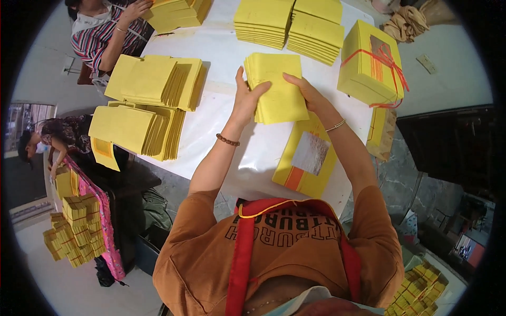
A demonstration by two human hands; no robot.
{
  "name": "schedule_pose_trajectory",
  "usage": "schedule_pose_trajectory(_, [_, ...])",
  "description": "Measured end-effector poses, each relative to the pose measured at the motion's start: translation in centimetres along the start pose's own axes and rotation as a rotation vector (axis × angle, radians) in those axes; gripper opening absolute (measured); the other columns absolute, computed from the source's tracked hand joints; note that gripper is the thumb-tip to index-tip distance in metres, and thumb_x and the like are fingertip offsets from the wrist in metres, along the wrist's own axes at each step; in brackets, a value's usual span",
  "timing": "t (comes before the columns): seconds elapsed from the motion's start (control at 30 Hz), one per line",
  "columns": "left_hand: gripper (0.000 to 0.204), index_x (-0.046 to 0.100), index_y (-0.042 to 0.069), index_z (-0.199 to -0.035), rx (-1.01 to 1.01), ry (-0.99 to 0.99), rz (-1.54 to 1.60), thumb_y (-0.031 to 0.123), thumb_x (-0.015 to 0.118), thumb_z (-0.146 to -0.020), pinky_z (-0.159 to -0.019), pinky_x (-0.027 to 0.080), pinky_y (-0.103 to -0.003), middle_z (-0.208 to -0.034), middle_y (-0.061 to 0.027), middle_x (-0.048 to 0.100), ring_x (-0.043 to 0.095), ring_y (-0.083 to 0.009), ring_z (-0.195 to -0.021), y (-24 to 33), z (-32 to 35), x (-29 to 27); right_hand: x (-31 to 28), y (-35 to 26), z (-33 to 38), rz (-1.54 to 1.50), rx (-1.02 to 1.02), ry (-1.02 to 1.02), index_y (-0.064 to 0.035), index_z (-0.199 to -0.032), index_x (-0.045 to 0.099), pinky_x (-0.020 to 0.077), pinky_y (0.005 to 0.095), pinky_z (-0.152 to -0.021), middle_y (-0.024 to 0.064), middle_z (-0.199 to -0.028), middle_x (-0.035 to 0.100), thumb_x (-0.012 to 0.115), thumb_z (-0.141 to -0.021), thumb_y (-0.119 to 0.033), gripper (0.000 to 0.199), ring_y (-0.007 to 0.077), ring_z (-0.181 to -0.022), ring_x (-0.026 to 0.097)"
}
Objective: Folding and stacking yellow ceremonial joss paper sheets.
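Note:
Between my two hands is a stack of yellow paper sheets [282, 97], raised over the white-covered table. My left hand [246, 99] grips its left edge, thumb laid across the top sheet. On the right side, my right hand [308, 92] holds the opposite edge, its thumb also on top and its other fingers hidden. Below the stack, partly covered by it and my right forearm, lies a yellow sheet [282, 171] bearing a shiny picture panel and an orange strip.
Yellow paper piles [139, 79] stand at the table's left, with more stacks [263, 21] at the back. A yellow bundle tied with red ribbon [358, 79] sits at the right edge. Two other people are on the left, one handling yellow paper [176, 13]. Tied bundles [81, 226] fill the lower left.

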State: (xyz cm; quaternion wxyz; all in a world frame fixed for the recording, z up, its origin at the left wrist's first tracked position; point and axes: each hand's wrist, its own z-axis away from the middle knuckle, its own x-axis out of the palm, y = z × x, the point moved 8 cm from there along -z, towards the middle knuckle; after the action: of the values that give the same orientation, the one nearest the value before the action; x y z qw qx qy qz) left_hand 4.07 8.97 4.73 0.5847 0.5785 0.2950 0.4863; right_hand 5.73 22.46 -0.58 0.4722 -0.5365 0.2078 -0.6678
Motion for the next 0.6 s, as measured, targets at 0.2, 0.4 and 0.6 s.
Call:
schedule_pose_trajectory(0.2, [0.053,0.029,-0.002,-0.123,0.007,0.127,0.73,0.016,0.058,-0.083,-0.083,0.051,-0.041,-0.114,-0.0205,0.048,0.055,-0.029,-0.102,-7.2,-7.8,-6.3,-2.2,-0.3,-2.2,-0.039,0.014,0.111,-0.0043,-0.143,0.009,0.0338,0.0432,-0.097,0.0161,-0.133,0.041,0.04,-0.085,-0.064,0.089,0.0268,-0.116,0.046])
schedule_pose_trajectory(0.4, [0.051,0.026,0.005,-0.127,0.192,0.424,0.788,0.014,0.055,-0.087,-0.092,0.045,-0.039,-0.123,-0.0103,0.045,0.049,-0.0239,-0.111,-8.1,-12.7,-6.8,-5.3,2.3,-1.0,-0.041,0.009,0.252,-0.0059,-0.14,0.021,0.0408,0.0402,-0.089,0.0132,-0.127,0.048,0.047,-0.087,-0.056,0.077,0.024,-0.112,0.05])
schedule_pose_trajectory(0.6, [0.073,0.007,0.014,-0.139,0.203,0.591,0.631,0.009,0.057,-0.085,-0.102,0.035,-0.041,-0.136,-0.01,0.033,0.038,-0.0249,-0.121,-7.2,-12.3,-4.8,-8.7,4.1,1.2,-0.137,0.03,0.388,-0.0125,-0.124,0.044,0.0427,0.0357,-0.086,0.0069,-0.118,0.053,0.057,-0.086,-0.041,0.048,0.0207,-0.108,0.051])
